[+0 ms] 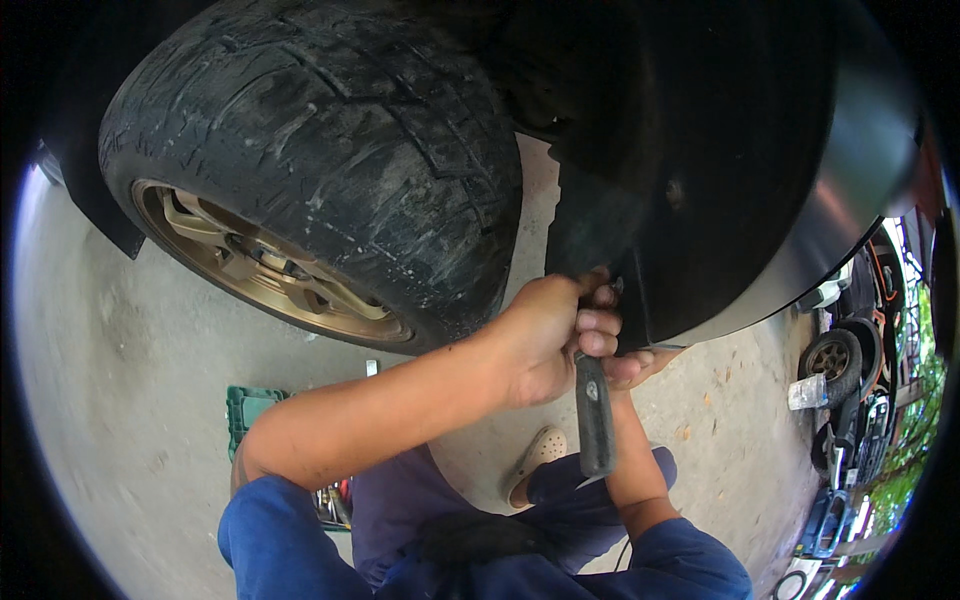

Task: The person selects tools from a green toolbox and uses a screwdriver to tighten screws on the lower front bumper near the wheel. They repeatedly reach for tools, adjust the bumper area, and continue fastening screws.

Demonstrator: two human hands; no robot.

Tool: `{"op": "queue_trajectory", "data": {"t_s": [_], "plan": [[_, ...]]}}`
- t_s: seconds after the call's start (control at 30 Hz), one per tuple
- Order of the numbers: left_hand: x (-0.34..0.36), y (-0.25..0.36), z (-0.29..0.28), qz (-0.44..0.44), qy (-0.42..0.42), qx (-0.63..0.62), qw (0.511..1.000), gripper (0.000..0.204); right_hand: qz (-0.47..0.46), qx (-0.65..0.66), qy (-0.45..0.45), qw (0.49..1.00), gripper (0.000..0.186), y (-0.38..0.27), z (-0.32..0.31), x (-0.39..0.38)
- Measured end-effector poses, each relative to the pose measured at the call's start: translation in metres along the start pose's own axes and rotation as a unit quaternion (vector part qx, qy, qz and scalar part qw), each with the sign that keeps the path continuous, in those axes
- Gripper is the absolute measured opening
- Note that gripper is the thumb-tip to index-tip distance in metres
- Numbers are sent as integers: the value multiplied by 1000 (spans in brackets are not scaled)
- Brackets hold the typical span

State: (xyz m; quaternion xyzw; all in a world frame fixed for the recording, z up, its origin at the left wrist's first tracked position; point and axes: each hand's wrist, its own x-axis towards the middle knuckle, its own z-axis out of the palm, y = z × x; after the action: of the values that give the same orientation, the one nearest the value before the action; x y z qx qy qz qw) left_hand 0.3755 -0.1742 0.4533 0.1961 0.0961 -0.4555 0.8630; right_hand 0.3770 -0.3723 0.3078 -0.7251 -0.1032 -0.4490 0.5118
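Curling around the upper end of a dark grey tool handle point(596, 425), the left hand point(555, 335) meets the right hand point(640, 366) at the lower edge of a black wheel-arch liner point(700, 200). The handle hangs downward below the left fingers; whether the right grips anything is hidden. Just left stands a worn tyre point(310, 150) on a bronze rim point(275, 270). Beneath the left arm, a green case point(248, 408) rests on concrete floor point(740, 440); far right, a loose wheel point(832, 362) stands beside a clear container point(808, 392).
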Motion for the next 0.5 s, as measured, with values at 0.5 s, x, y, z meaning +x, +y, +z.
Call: {"op": "queue_trajectory", "data": {"t_s": [0.5], "plan": [[4, -6, 7, 11, 16, -19, 1000, 30, -4, 10, 15, 1000, 123, -2, 7, -2]]}}
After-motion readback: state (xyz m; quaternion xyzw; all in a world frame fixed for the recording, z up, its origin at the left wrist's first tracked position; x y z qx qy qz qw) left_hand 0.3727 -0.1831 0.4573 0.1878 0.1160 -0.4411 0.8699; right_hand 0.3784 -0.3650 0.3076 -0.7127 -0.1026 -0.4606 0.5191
